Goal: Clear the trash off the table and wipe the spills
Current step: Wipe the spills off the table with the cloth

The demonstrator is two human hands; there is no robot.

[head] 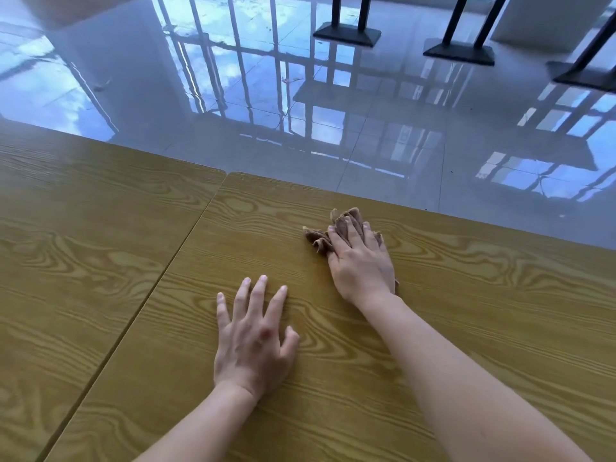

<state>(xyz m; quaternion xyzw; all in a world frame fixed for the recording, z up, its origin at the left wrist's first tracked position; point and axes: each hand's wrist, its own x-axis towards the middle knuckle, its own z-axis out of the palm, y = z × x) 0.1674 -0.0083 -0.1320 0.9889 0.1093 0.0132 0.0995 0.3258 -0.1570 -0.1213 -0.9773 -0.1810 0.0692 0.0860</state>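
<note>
A crumpled brown cloth (pixel 336 226) lies on the yellow wood-grain table (pixel 483 311), a little way in from its far edge. My right hand (pixel 361 261) presses flat on top of the cloth, fingers spread over it, with cloth showing past the fingertips and at the left. My left hand (pixel 255 338) rests palm down on the bare tabletop nearer to me, fingers apart, holding nothing. No trash or spill shows on the visible tabletop.
A second table (pixel 83 228) of the same wood grain butts against the left side, with a dark seam between them. Beyond the far edge lies a glossy tiled floor (pixel 366 145). Black table bases (pixel 346 35) stand at the top right.
</note>
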